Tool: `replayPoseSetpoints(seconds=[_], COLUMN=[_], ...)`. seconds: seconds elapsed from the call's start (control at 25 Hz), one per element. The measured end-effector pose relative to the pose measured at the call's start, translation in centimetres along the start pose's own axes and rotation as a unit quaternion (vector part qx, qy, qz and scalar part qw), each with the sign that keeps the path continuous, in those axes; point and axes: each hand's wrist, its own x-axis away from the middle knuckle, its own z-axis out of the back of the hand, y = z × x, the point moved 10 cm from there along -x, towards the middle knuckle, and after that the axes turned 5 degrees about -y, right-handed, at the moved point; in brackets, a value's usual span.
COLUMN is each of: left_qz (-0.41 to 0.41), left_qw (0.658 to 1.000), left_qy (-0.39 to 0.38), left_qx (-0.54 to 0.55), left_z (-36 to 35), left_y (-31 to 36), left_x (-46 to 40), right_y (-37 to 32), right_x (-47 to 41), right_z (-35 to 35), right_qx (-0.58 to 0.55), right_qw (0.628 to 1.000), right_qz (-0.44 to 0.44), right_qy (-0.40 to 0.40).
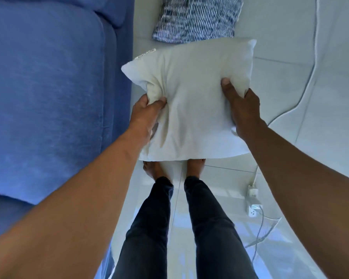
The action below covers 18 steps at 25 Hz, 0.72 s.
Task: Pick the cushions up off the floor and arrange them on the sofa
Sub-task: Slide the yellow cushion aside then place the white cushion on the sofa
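Pale glossy tiled floor [330, 81] (white cable [310, 73] trailing across), power strip [253, 202] beside.

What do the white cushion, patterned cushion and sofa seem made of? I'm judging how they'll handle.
White cushion: soft matte woven cloth, likely cotton; it bunches under the fingers.
Patterned cushion: printed or woven fabric, blue-and-white dashes, on the floor.
Sofa: blue matte upholstery, faintly heathered weave.

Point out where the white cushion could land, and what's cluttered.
Free: the blue sofa seat left of the left hand is bare. Crowded: floor ahead holds the striped cushion; on the right of the right hand, a cable and power strip. White cushion held in both hands.
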Motion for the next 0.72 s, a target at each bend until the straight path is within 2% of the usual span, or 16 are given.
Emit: replayPoseSetpoints(seconds=[0.2, 0.4, 0.52, 0.72], left_qz=[-0.103, -0.106, -0.110, -0.161], left_qw=[0.994, 0.987, 0.981, 0.962], left_qy=[0.006, 0.005, -0.006, 0.059], left_qx=[0.028, 0.119, 0.162, 0.214], left_z=[1.9, 6.5, 9.9, 20.2], left_y=[8.8, 14.0, 15.2, 15.5], left_x=[11.3, 21.8, 25.7, 28.5], right_y=[-10.6, -19.3, -23.0, -27.2], right_x=[9.4, 17.7, 20.9, 24.6], right_z=[1.9, 0.0, -3.4, -13.1], right_qx=[-0.069, -0.062, -0.037, 0.034], right_qw=[0.997, 0.993, 0.989, 0.979], right_qz=[0.035, 0.071, 0.078, 0.057], right_qy=[-0.020, -0.073, -0.118, -0.195])
